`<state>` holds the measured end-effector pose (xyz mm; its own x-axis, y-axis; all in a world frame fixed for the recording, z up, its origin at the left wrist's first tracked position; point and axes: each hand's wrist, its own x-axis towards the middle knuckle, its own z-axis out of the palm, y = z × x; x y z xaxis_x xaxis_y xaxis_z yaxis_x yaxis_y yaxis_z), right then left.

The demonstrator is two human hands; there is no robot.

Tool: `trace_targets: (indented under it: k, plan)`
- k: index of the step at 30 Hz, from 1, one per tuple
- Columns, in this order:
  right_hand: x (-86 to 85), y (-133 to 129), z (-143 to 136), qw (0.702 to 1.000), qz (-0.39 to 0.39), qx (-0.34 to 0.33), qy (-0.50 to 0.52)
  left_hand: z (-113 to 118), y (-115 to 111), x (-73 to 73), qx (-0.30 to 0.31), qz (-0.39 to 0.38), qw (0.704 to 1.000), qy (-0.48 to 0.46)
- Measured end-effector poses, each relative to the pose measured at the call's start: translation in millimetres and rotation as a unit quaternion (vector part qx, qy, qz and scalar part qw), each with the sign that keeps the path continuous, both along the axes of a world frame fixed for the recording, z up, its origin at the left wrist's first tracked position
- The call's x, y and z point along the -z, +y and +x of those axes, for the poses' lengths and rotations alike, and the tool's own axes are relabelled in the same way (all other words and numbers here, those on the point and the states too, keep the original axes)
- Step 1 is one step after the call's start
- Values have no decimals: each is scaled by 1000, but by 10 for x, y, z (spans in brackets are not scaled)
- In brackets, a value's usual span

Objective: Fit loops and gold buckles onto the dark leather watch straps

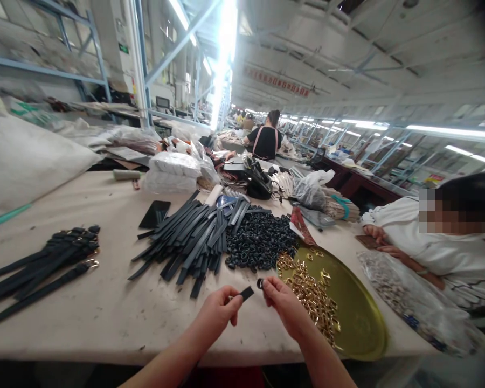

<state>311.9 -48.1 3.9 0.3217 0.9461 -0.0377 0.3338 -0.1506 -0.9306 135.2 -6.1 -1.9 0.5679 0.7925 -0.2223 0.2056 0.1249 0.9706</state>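
Two hands: both low at centre, fingertips close together above the table (105, 318).
Left hand (217, 311): pinches a short black strap (246, 293), whose free end points to 2 o'clock.
Right hand (281, 299): grips a small black loop (260, 283) at its fingertips, just beside the strap's end.
Strap pile (189, 240): at 11 o'clock from the hands.
Loop heap (261, 240): at 12 o'clock.
Gold tray (359, 318): at 3 o'clock, holding gold buckles (313, 296).
Co-worker (440, 242): far right, a person leaning on the table.
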Motion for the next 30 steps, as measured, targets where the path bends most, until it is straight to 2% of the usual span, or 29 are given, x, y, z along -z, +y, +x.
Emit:
trace_targets:
  k: [4,8,11,13,17,22,26,30]
  plan:
    - [6,-266,-342,994,4,-1,112,-29,-112,-104,-6,106,994,25]
    - [43,-369,-460,991,29,25,127,-98,-195,-112,37,151,983,96]
    - [53,-403,-457,993,66,21,96,-173,-191,-142,76,110,985,110]
    - [65,-411,-446,994,60,-1,96,-206,-167,-192,108,79,984,114]
    - [120,-386,-441,982,18,-2,186,-165,-115,-245,127,69,980,135]
    - [194,-293,-399,962,-15,6,273,-31,-72,-120,98,51,991,81]
    - [266,-211,-330,941,-28,44,335,-16,-15,-27,126,10,992,-1]
    - [326,-161,-334,946,-33,14,321,42,61,55,108,-29,993,-28]
